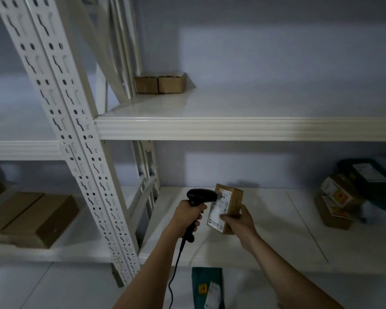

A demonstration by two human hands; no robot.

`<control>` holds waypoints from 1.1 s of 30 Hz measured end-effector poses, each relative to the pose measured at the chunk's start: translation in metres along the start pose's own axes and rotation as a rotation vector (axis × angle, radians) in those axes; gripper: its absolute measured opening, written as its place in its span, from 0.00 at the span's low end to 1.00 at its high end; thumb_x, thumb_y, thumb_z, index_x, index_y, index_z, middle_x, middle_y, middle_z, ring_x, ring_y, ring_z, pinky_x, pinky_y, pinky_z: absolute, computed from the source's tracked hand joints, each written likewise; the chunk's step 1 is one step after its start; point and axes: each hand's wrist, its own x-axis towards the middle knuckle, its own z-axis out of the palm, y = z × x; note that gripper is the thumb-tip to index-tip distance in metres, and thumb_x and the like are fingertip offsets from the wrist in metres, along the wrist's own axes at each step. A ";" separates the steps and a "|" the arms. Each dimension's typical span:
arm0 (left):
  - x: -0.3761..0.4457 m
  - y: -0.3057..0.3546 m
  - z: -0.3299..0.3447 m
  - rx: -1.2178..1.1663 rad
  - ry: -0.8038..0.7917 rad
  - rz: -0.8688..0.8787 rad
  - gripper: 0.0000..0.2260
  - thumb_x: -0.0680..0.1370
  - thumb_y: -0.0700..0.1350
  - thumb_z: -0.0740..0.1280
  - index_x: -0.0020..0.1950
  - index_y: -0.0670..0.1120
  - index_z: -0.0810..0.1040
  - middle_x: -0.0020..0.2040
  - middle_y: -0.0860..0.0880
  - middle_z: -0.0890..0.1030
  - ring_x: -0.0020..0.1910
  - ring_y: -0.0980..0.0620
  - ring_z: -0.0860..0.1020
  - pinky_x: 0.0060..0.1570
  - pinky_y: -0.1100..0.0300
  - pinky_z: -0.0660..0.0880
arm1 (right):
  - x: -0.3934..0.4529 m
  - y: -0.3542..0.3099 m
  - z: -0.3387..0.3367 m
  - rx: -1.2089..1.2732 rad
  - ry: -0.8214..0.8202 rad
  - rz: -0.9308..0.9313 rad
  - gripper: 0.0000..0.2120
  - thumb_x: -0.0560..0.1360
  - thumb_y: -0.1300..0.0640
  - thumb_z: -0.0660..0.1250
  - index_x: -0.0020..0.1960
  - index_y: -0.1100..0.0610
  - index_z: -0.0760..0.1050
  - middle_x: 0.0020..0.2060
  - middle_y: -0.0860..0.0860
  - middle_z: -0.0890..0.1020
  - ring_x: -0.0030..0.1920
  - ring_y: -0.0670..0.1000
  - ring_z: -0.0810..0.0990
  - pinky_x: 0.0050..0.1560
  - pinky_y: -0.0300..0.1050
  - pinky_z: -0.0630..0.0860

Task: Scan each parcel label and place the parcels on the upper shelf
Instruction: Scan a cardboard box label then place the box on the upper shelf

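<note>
My right hand (pixel 239 220) holds a small brown cardboard parcel (pixel 233 198) upright over the lower shelf, its white label turned to the left. My left hand (pixel 187 216) grips a black corded barcode scanner (pixel 198 197), whose head points right at the label from a few centimetres away. The upper shelf (pixel 232 128) runs across the middle of the view, with two small brown boxes (pixel 161 84) side by side at its back left corner.
A perforated white upright (pixel 76 134) stands left of my arms. Several labelled boxes and a dark green bag (pixel 339 197) lie at the lower shelf's right end. Flat brown boxes (pixel 31 217) sit on the left bay. A green mailer (pixel 208 288) lies below.
</note>
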 end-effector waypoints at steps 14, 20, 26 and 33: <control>0.001 -0.002 0.011 0.003 -0.009 -0.026 0.04 0.73 0.42 0.67 0.41 0.41 0.76 0.28 0.48 0.72 0.24 0.51 0.68 0.26 0.60 0.67 | 0.007 0.004 -0.012 -0.013 -0.004 0.014 0.26 0.71 0.63 0.76 0.65 0.50 0.70 0.58 0.49 0.80 0.56 0.52 0.80 0.52 0.47 0.79; 0.022 -0.032 0.010 -0.148 -0.014 -0.072 0.05 0.74 0.28 0.64 0.47 0.36 0.72 0.37 0.42 0.72 0.32 0.47 0.72 0.35 0.54 0.75 | 0.014 0.010 -0.020 0.060 0.002 0.169 0.28 0.73 0.58 0.76 0.66 0.55 0.62 0.53 0.51 0.79 0.52 0.53 0.82 0.52 0.53 0.82; 0.064 -0.102 0.012 -0.315 0.304 -0.273 0.06 0.75 0.31 0.68 0.50 0.29 0.75 0.37 0.39 0.77 0.36 0.42 0.76 0.40 0.51 0.75 | 0.031 0.030 -0.036 0.145 -0.027 0.306 0.27 0.73 0.57 0.76 0.68 0.60 0.70 0.57 0.56 0.83 0.53 0.55 0.85 0.56 0.56 0.82; 0.090 -0.136 0.020 -0.118 0.362 -0.307 0.14 0.73 0.36 0.74 0.56 0.31 0.80 0.51 0.35 0.81 0.48 0.37 0.81 0.52 0.50 0.78 | 0.038 0.043 -0.043 0.244 -0.091 0.414 0.17 0.79 0.59 0.68 0.67 0.62 0.76 0.53 0.60 0.85 0.54 0.62 0.84 0.55 0.60 0.81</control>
